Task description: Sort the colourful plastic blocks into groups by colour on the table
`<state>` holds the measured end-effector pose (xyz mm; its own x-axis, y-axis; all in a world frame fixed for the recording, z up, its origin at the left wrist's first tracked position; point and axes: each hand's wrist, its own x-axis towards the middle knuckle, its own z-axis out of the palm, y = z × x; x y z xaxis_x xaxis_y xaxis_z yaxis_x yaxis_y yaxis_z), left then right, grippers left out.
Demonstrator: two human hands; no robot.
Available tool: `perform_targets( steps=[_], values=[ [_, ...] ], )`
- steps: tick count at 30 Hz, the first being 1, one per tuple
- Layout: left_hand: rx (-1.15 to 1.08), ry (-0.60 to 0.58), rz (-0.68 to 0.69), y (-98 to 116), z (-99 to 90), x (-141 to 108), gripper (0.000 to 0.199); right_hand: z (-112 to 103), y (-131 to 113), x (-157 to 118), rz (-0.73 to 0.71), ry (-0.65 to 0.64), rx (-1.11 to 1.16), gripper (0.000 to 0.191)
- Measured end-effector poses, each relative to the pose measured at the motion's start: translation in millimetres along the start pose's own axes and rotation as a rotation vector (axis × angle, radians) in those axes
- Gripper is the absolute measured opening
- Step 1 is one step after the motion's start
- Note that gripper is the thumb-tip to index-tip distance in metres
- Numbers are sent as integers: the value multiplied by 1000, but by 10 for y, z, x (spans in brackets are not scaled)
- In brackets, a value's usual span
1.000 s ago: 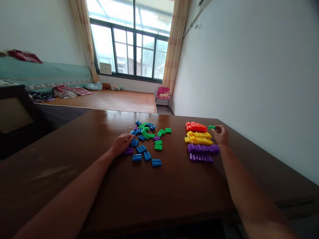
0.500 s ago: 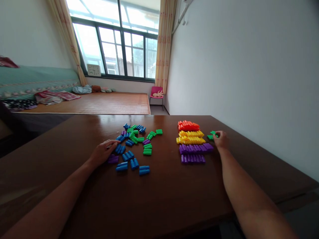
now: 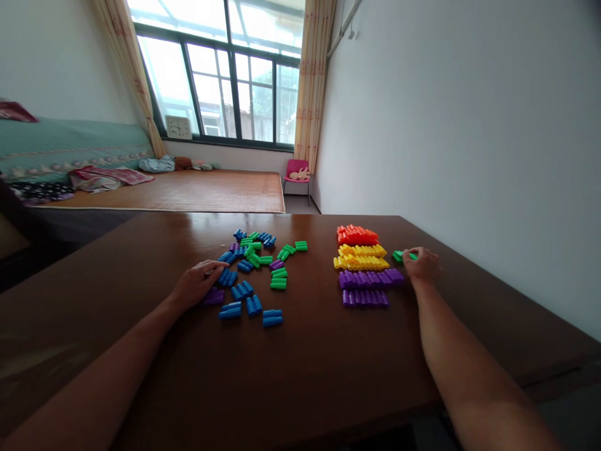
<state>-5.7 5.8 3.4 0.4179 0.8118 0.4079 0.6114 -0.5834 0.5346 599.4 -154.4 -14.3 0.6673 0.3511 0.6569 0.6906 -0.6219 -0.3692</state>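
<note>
My left hand (image 3: 198, 283) rests on the table left of a loose group of plastic tube-shaped blocks. Its fingers are stretched out, tips by a blue block (image 3: 228, 277); a purple block (image 3: 214, 296) lies under its edge. Over at the right, my right hand (image 3: 422, 265) has its fingers closed at a green block (image 3: 412, 256), partly hidden by them, against another green block (image 3: 398, 256) on the table. Beside that hand are a row of orange blocks (image 3: 357, 235), yellow blocks (image 3: 361, 257) and purple blocks (image 3: 370, 279).
The brown table (image 3: 310, 369) carries several more green blocks (image 3: 278, 284) and blue blocks (image 3: 272, 317) left of centre. A white wall (image 3: 451, 125) runs along the right. Beyond the table are a bed (image 3: 225, 188) and a pink chair (image 3: 297, 166).
My right hand has shifted slightly, and the green blocks at its fingertips now lie closer together in line. My left hand stays by the blue blocks. The camera view has tilted a little.
</note>
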Motion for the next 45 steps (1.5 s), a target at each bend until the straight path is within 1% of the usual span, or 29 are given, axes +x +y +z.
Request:
perform_targets(
  steps=[3, 5, 7, 9, 10, 11, 14, 16, 17, 19, 22, 25, 27, 29, 31, 33, 35, 36, 38, 41, 42, 43, 44, 45],
  values=[
    [-1, 8, 16, 0, 14, -10, 51, -36, 61, 13, -41, 77, 81, 28],
    [-1, 12, 24, 14, 21, -18, 49, -93, 35, 25, -105, 134, 161, 28],
    [0, 12, 29, 27, 29, -23, 47, -199, -132, 4, -184, 194, 256, 30],
    [0, 14, 36, 28, 39, -25, 45, -358, -477, -97, -294, 189, 361, 32],
    [0, 17, 40, 22, 46, -25, 44, -451, -711, -189, -368, 144, 416, 31],
    [-1, 19, 44, 12, 54, -25, 43, -546, -974, -308, -461, 68, 470, 30],
    [-4, 24, 54, -26, 78, -24, 41, -773, -1822, -773, -854, -295, 571, 26],
    [-7, 28, 53, -42, 88, -25, 40, -827, -2334, -1080, -1055, -507, 559, 27],
    [-9, 30, 50, -44, 90, -26, 40, -819, -2554, -1207, -1114, -582, 529, 28],
    [-19, 31, 40, -35, 87, -31, 41, -741, -2916, -1391, -1161, -672, 435, 30],
    [-38, 28, 26, -8, 75, -41, 40, -546, -3272, -1512, -1136, -731, 261, 33],
    [-49, 30, 16, 9, 69, -50, 38, -402, -3436, -1533, -1106, -799, 152, 35],
    [-55, 33, 15, 11, 72, -54, 37, -383, -3455, -1519, -1085, -792, 161, 34],
    [-59, 33, 15, 8, 75, -55, 37, -415, -3406, -1474, -1053, -720, 242, 32],
    [-63, 32, 18, 7, 74, -56, 39, -469, -3282, -1373, -1008, -638, 371, 31],
    [-69, 30, 28, 9, 66, -54, 41, -516, -3064, -1194, -952, -557, 503, 31],
    [-67, 24, 35, 11, 54, -48, 43, -536, -2723, -935, -871, -442, 579, 31],
    [-60, 18, 33, 9, 49, -43, 45, -533, -2497, -783, -811, -372, 586, 31],
    [-40, 5, 21, -1, 44, -27, 48, -499, -1934, -471, -651, -221, 545, 31],
    [-18, -17, 13, -26, 47, 2, 50, -371, -903, -114, -346, -40, 402, 33],
    [-14, -22, 14, -30, 48, 8, 50, -309, -560, -48, -247, -27, 348, 32],
    [-10, -26, 15, -30, 47, 12, 51, -239, -244, -9, -139, -40, 302, 31],
    [-6, -26, 16, -26, 44, 14, 51, -167, 29, 6, -24, -87, 267, 30],
    [-1, -25, 16, -17, 38, 13, 52, -95, 249, 3, 82, -154, 244, 30]
  ],
)
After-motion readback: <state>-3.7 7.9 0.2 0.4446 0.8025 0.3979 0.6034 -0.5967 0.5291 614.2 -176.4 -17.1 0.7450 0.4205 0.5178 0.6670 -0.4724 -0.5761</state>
